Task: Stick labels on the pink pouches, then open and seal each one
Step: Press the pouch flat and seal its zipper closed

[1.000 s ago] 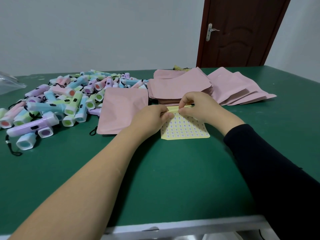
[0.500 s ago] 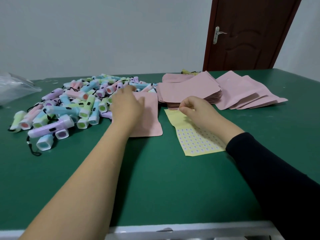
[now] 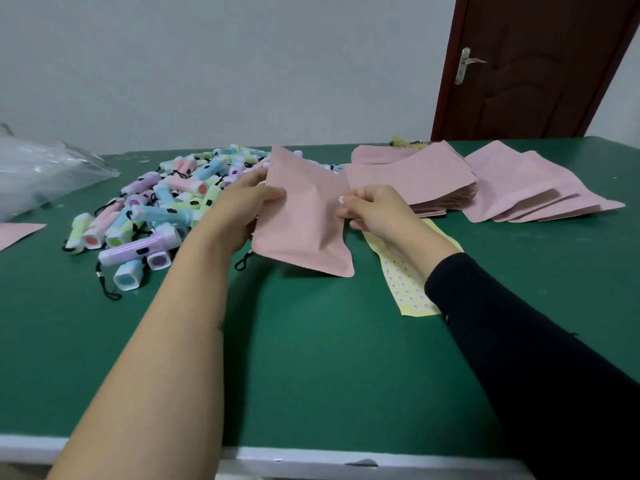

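We are holding the pink pouch [image 3: 304,220] tilted up off the green table [image 3: 311,358], our left hand [image 3: 242,206] gripping its left edge, while our right hand [image 3: 374,209] is pinching a small white label [image 3: 341,199] beside its right edge. We are judging it best to pull the face taut and press the label down squarely. Our right wrist is hiding part of the yellow label sheet [image 3: 405,282], and the label's print is proving unreadable.

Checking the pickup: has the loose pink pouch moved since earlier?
Yes. The pouch has tilted up off the green table, far edge now above the flashlight pile, held by the left hand.
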Demonstrator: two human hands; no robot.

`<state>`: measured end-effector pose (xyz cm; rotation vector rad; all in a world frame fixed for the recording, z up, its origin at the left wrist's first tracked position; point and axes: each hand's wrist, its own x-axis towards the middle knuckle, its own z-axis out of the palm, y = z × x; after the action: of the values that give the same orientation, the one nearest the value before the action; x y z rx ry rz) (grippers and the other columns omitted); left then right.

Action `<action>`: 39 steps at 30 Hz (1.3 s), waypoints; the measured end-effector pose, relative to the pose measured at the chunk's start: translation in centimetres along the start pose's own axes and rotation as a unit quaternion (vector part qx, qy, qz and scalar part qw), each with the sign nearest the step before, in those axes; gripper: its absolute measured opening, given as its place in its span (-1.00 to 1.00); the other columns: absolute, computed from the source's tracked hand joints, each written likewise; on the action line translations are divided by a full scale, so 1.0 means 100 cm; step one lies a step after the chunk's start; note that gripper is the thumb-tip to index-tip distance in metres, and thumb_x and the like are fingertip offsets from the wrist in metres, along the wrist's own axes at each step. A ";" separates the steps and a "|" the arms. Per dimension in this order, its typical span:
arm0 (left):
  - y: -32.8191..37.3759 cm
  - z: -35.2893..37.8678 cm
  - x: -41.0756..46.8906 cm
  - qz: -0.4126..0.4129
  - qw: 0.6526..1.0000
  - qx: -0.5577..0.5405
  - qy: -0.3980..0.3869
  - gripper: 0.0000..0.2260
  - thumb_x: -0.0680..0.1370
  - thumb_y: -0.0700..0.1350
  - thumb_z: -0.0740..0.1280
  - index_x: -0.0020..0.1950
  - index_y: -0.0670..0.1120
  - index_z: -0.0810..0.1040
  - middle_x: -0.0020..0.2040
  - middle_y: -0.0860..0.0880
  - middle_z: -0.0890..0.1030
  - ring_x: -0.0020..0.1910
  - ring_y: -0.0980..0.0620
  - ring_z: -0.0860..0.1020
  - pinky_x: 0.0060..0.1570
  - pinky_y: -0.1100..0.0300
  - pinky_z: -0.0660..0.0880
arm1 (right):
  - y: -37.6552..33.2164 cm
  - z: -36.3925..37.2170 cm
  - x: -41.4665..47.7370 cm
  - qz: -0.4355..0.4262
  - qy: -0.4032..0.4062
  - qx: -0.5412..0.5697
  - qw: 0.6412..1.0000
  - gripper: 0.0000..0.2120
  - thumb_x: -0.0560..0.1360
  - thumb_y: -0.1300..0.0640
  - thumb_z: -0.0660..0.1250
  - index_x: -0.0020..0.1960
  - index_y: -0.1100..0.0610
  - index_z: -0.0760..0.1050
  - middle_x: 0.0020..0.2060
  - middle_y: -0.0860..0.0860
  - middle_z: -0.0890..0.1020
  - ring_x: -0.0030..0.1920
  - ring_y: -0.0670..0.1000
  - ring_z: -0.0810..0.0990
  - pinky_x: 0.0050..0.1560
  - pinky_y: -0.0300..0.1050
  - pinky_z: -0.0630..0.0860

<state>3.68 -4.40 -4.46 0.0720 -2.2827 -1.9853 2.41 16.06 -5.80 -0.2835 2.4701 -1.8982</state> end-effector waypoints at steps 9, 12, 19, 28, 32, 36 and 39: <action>-0.001 0.007 -0.004 -0.005 0.985 -0.106 -0.133 -0.74 0.65 -0.26 0.15 0.26 -0.12 0.55 0.02 -0.04 0.69 0.00 -0.01 0.65 -0.06 0.17 0.61 | 0.002 -0.008 -0.007 -0.011 0.040 -0.013 0.999 -0.87 0.59 0.17 0.29 -0.02 0.16 0.60 -0.37 -0.06 0.50 -0.49 -0.26 0.41 -0.45 -0.45 0.29; -0.002 0.006 -0.005 -0.010 0.980 -0.135 -0.145 -0.73 0.65 -0.26 0.10 0.21 -0.09 0.55 0.00 -0.03 0.70 -0.01 -0.01 0.65 -0.05 0.17 0.60 | 0.004 -0.010 -0.010 0.069 0.020 0.102 0.992 -0.92 0.58 0.18 0.32 -0.06 0.14 0.57 -0.22 0.02 0.55 -0.22 -0.01 0.48 -0.23 -0.29 0.39; -0.006 -0.005 -0.004 -0.003 0.972 -0.205 -0.116 -0.83 0.54 -0.10 0.35 0.00 -0.09 0.72 -0.05 -0.04 0.71 -0.09 0.00 0.69 -0.16 0.19 0.61 | -0.002 -0.020 -0.013 0.042 -0.032 0.122 0.991 -0.91 0.57 0.20 0.32 -0.10 0.11 0.57 -0.24 0.02 0.52 -0.26 -0.08 0.44 -0.34 -0.30 0.36; -0.007 0.005 -0.008 -0.042 0.963 -0.229 -0.134 -0.81 0.58 -0.15 0.26 0.04 -0.15 0.65 -0.09 -0.06 0.73 -0.12 0.00 0.70 -0.20 0.15 0.62 | -0.024 -0.016 -0.027 -0.144 -0.002 -0.255 0.956 -0.83 0.59 0.22 0.22 -0.11 0.08 0.54 0.56 0.10 0.08 0.56 0.01 -0.03 0.41 -0.14 0.05; -0.005 0.005 -0.010 -0.044 0.963 -0.234 -0.124 -0.81 0.61 -0.14 0.24 0.14 -0.14 0.59 -0.06 -0.04 0.72 -0.10 0.01 0.70 -0.17 0.15 0.62 | -0.023 -0.018 -0.028 -0.200 0.014 -0.352 0.914 -0.85 0.59 0.24 0.19 -0.10 0.10 0.49 0.58 0.06 -0.06 0.55 -0.01 -0.16 0.46 0.02 -0.02; -0.003 0.006 -0.011 -0.045 0.964 -0.236 -0.115 -0.77 0.61 -0.12 0.25 0.22 -0.13 0.56 -0.01 -0.05 0.70 -0.07 0.00 0.69 -0.14 0.14 0.63 | -0.021 -0.019 -0.029 -0.227 0.012 -0.394 0.890 -0.86 0.61 0.22 0.17 -0.10 0.05 0.39 0.58 0.07 -0.04 0.54 0.00 -0.14 0.45 0.06 0.03; -0.004 0.007 -0.011 -0.040 0.966 -0.228 -0.113 -0.79 0.62 -0.12 0.24 0.17 -0.14 0.58 -0.05 -0.05 0.71 -0.09 0.00 0.70 -0.15 0.14 0.63 | -0.020 -0.018 -0.028 -0.234 0.012 -0.414 0.879 -0.88 0.61 0.20 0.18 -0.09 0.06 0.41 0.57 0.09 -0.02 0.55 0.03 -0.12 0.47 0.08 0.05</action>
<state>4.64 -3.61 -4.98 -0.1102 -1.8968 -2.6274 5.18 17.74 -3.65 -0.9300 3.3009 -0.7466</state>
